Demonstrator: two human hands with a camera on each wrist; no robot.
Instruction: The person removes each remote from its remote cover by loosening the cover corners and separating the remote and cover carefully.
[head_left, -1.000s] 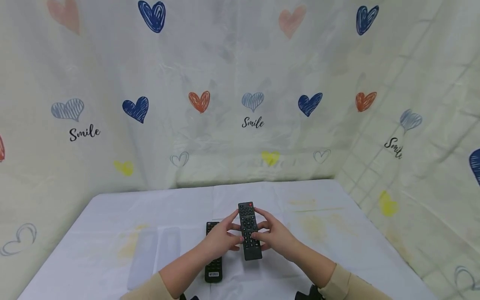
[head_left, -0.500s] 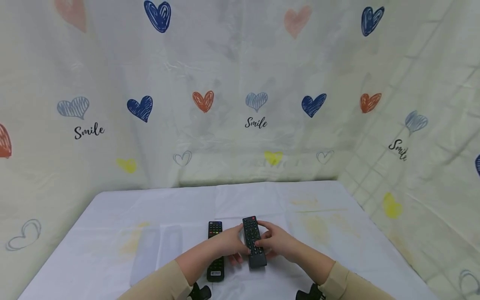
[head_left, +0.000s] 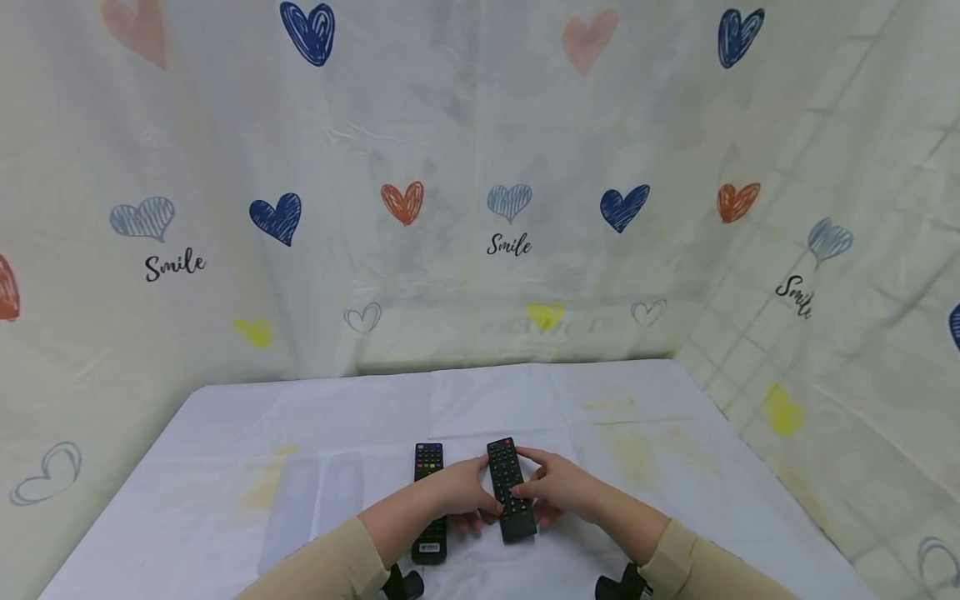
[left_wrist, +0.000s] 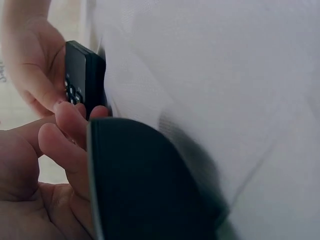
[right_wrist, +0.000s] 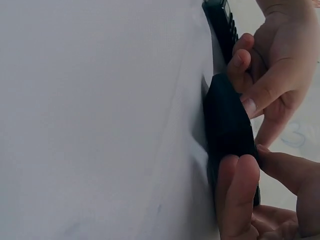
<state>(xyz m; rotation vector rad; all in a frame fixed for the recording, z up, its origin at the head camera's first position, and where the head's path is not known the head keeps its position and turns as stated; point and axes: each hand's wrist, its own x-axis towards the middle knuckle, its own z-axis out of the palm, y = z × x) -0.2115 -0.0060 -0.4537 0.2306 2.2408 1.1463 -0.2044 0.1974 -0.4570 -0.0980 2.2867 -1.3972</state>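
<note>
A black remote control (head_left: 512, 493) lies tilted slightly, low at the white cloth, its buttons facing up and a red one at its far end. My left hand (head_left: 461, 487) holds its left edge, thumb near the close end and index finger further up. On the opposite edge my right hand (head_left: 566, 485) grips it, thumb over the buttons and fingertips along its side, as the right wrist view shows on the remote's side (right_wrist: 227, 120). A second black remote control (head_left: 430, 547), with a pale label, lies left of it, partly hidden under my left forearm.
The white-covered table (head_left: 637, 533) carries faint yellow stains. A translucent flat sheet (head_left: 288, 508) lies at the left. Behind the table hangs a curtain (head_left: 450, 125) printed with hearts. Dark wrist-camera mounts (head_left: 621, 583) sit beneath both wrists.
Both hands have brought the held remote control down and toward the body, slightly to the right, and onto or near the cloth. The second remote control has stayed in place.
</note>
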